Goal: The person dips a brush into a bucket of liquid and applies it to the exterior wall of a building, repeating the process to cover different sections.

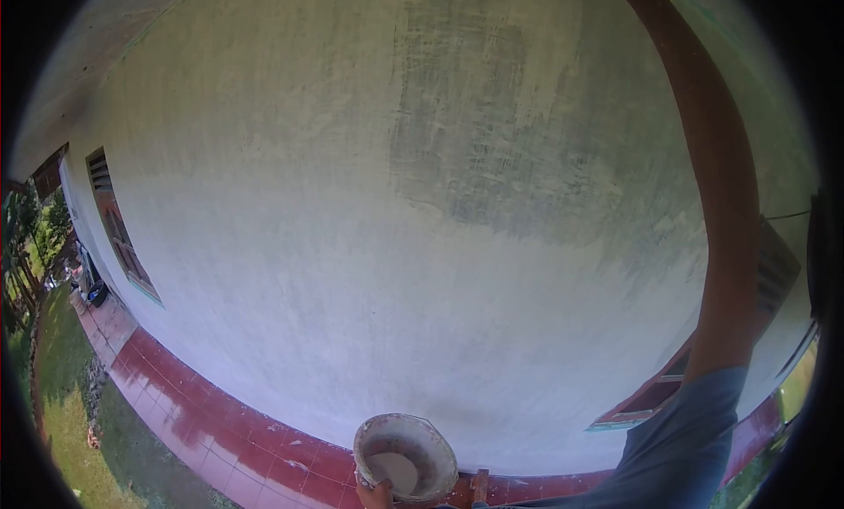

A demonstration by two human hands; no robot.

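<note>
A pale outside wall [290,245] fills the view, with a darker, streaky patch [475,131] towards 1 o'clock. A window [123,228] sits at 9 o'clock, and a red tiled walkway [198,408] runs below from 8 o'clock round to 6.

The bucket [433,461] is at 6 o'clock, in front of the wall's foot as you look down, its mouth facing you and some pale liquid [396,471] inside. Your left hand [375,496] is closed on its near-left rim; the lower fingers are out of sight. Your right arm [725,201] reaches up past 2 o'clock and leaves the view near 1, so I cannot tell how open your right hand is or what it has hold of.

With that arm so high, your balance matters: I'd keep your weight centred and your left grip firm. Hold the bucket's mouth level, because a tilt could send the liquid over the rim. Hold it close to your body too, clear of the wooden piece [480,486] just right of it.
</note>
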